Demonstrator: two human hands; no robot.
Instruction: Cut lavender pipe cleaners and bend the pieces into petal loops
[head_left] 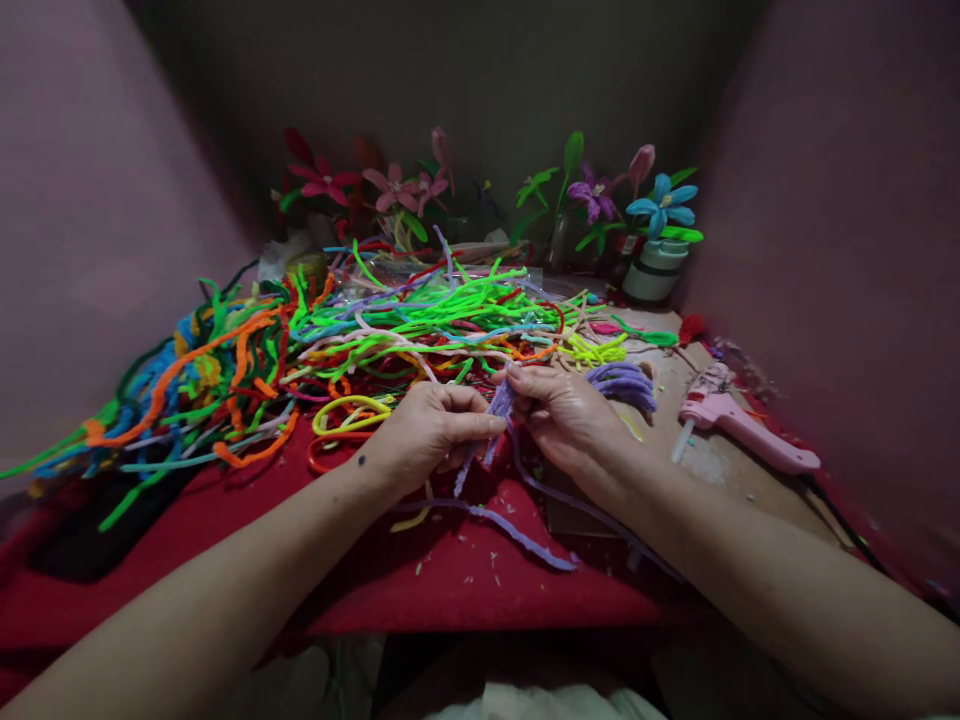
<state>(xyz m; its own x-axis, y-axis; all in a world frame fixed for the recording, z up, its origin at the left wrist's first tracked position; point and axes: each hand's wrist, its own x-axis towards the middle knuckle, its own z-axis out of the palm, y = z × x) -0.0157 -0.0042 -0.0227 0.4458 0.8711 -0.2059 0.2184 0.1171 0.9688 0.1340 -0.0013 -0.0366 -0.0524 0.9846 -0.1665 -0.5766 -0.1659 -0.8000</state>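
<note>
Between my two hands is a bunch of purple pipe cleaners (501, 400), bent close together, with loose ends hanging down. The fingers of my left hand (442, 425) pinch its lower left side. At its upper right, my right hand (559, 410) grips it with thumb and fingers. A long purple strand runs from the bunch down past my right wrist. On the cloth below lies another purple pipe cleaner (517, 540). A folded purple bundle (622, 385) rests just beyond my right hand. Scissors with yellow and red handles (349, 415) lie beside my left hand.
A big tangle of coloured pipe cleaners (420, 320) spreads across the back and left of the red cloth (360, 590). At right, a pink glue gun (742, 425) lies on a board. Pipe-cleaner flowers (664, 205) stand along the back. A dark flat object (97, 535) is at left.
</note>
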